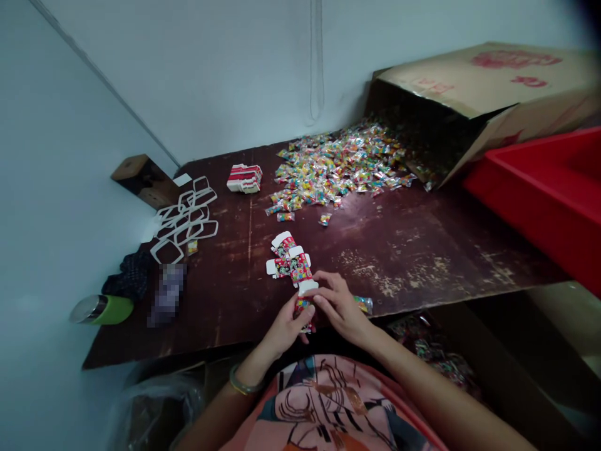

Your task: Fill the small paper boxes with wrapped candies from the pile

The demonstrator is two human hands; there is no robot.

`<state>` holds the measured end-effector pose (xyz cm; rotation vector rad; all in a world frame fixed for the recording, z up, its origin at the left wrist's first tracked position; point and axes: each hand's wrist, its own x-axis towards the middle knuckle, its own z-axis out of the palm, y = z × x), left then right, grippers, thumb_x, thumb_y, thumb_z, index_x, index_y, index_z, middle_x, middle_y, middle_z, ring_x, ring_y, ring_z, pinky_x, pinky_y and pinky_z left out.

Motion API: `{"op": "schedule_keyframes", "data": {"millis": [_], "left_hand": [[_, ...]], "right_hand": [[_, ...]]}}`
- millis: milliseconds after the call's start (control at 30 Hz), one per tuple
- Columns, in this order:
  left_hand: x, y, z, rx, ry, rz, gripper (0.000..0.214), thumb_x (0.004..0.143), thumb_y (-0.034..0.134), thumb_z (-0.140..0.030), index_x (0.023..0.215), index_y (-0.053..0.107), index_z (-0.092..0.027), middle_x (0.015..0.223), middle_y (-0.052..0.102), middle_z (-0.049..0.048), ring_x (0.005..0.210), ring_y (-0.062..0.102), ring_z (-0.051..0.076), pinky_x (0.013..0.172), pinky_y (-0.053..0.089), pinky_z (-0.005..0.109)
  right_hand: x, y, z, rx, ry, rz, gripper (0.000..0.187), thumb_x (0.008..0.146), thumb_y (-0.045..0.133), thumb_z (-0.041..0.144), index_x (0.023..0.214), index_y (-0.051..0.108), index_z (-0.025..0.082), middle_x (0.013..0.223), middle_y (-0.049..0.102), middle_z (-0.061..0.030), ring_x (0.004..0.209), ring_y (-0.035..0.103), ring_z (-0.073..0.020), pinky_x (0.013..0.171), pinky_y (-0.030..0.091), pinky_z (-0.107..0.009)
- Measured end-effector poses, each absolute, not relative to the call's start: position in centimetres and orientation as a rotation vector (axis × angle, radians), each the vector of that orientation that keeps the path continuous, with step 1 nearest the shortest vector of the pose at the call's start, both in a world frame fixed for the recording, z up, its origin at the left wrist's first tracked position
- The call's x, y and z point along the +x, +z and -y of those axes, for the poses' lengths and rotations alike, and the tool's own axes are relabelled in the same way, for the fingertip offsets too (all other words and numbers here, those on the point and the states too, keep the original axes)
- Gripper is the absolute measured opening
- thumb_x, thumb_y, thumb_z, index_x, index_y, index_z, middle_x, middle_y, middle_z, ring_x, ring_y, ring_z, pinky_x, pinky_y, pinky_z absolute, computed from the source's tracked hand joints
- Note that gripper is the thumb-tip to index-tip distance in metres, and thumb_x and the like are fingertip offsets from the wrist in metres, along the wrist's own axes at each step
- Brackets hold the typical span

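Near the table's front edge, my left hand (285, 326) is closed around a small colourful cardboard box (303, 305) with a white flap at its top. My right hand (339, 305) touches that flap with bent fingers; whether it grips it firmly is hard to see. Just beyond lie several similar printed boxes (299, 266) with white flaps sticking out. One wrapped candy packet (363, 305) rests at the table edge, partly behind my right hand. Farther back spreads a big heap of clear-wrapped colourful candy packets (335, 163).
A tipped cardboard carton (474, 81) stands open behind the heap. On the right is a red bin (539, 188). At left lie white frame-shaped pieces (188, 216), a stack of red-and-white card (245, 178), a brown box (146, 181), dark cloth (129, 275) and a green bottle (113, 310).
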<state>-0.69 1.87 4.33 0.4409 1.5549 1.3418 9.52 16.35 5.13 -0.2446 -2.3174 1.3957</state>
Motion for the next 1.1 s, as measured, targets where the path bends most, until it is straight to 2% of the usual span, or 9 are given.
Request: {"op": "schedule_keyframes", "data": {"millis": [133, 267, 367, 500, 567, 733, 900, 1000, 1100], "left_hand": [[-0.6, 4.1, -1.8, 0.323, 1.374, -1.529, 0.067, 0.086, 0.031, -0.066, 0.090, 0.063, -0.007, 0.071, 0.062, 0.0077, 0.059, 0.060, 0.016, 0.041, 0.046, 0.021], [-0.9, 4.0, -1.7, 0.360, 1.382, -1.493, 0.053, 0.085, 0.044, -0.056, 0.097, 0.065, -0.009, 0.078, 0.066, 0.0084, 0.068, 0.060, 0.019, 0.046, 0.046, 0.022], [-1.4, 4.3, -1.5, 0.468, 1.369, -1.495, 0.043, 0.080, 0.056, -0.046, 0.106, 0.065, -0.012, 0.086, 0.068, 0.0066, 0.075, 0.060, 0.019, 0.051, 0.046, 0.022], [-1.9, 4.9, -1.5, 0.372, 1.429, -1.447, 0.049, 0.081, 0.051, -0.048, 0.109, 0.065, -0.010, 0.083, 0.067, 0.0082, 0.071, 0.058, 0.019, 0.051, 0.046, 0.025], [-2.1, 5.2, -1.6, 0.339, 1.436, -1.417, 0.051, 0.080, 0.050, -0.050, 0.108, 0.065, -0.009, 0.082, 0.067, 0.0093, 0.071, 0.059, 0.020, 0.051, 0.046, 0.025], [-2.1, 5.8, -2.0, 0.644, 1.280, -1.560, 0.046, 0.079, 0.057, -0.042, 0.117, 0.062, -0.016, 0.093, 0.067, 0.0065, 0.076, 0.057, 0.018, 0.057, 0.043, 0.023], [-2.2, 5.5, -2.2, 0.595, 1.278, -1.664, 0.037, 0.082, 0.053, -0.045, 0.097, 0.067, -0.014, 0.080, 0.063, 0.0042, 0.070, 0.054, 0.016, 0.053, 0.042, 0.022], [-2.1, 5.3, -2.1, 0.483, 1.364, -1.539, 0.039, 0.083, 0.051, -0.047, 0.099, 0.066, -0.014, 0.083, 0.064, 0.0059, 0.074, 0.056, 0.019, 0.054, 0.044, 0.024], [-2.1, 5.5, -1.7, 0.484, 1.376, -1.355, 0.043, 0.082, 0.055, -0.045, 0.112, 0.062, -0.016, 0.094, 0.065, 0.0084, 0.084, 0.059, 0.022, 0.061, 0.048, 0.027]], "right_hand": [[9.7, 4.1, -15.6, -0.475, 1.828, 1.962, 0.021, 0.090, 0.053, 0.035, 0.101, 0.066, 0.023, 0.114, 0.054, -0.0062, 0.094, 0.057, -0.0175, 0.085, 0.048, -0.033], [9.2, 3.7, -15.4, -0.659, 2.603, 1.475, 0.035, 0.072, 0.073, 0.036, 0.100, 0.060, 0.021, 0.083, 0.061, 0.0014, 0.051, 0.052, -0.0066, 0.051, 0.046, -0.021], [9.0, 4.3, -15.8, -0.673, 2.801, 1.388, 0.037, 0.063, 0.080, 0.029, 0.094, 0.063, 0.016, 0.080, 0.065, 0.0013, 0.049, 0.053, -0.0042, 0.051, 0.047, -0.018], [9.2, 5.0, -16.7, -0.573, 2.941, 1.252, 0.038, 0.070, 0.077, 0.033, 0.102, 0.067, 0.014, 0.075, 0.068, -0.0009, 0.061, 0.063, -0.0077, 0.071, 0.054, -0.023], [9.0, 4.9, -16.9, -0.571, 2.960, 1.210, 0.038, 0.070, 0.077, 0.033, 0.101, 0.068, 0.014, 0.076, 0.068, -0.0018, 0.065, 0.064, -0.0085, 0.075, 0.054, -0.024], [8.5, 4.7, -16.6, -0.572, 2.652, 1.680, 0.033, 0.068, 0.076, 0.030, 0.098, 0.071, 0.017, 0.088, 0.069, -0.0035, 0.064, 0.061, -0.0099, 0.062, 0.052, -0.023], [8.7, 6.8, -16.5, -0.097, 1.970, 2.217, 0.023, 0.089, 0.055, 0.030, 0.101, 0.073, 0.023, 0.103, 0.065, -0.0065, 0.095, 0.060, -0.0179, 0.087, 0.048, -0.032], [8.6, 7.2, -17.0, -0.082, 1.970, 2.190, 0.027, 0.092, 0.051, 0.035, 0.102, 0.073, 0.023, 0.100, 0.066, -0.0063, 0.095, 0.060, -0.0183, 0.088, 0.047, -0.033], [7.8, 6.4, -17.7, -0.271, 2.201, 2.012, 0.025, 0.080, 0.067, 0.041, 0.095, 0.075, 0.023, 0.098, 0.066, -0.0056, 0.085, 0.062, -0.0179, 0.075, 0.051, -0.030]]}}
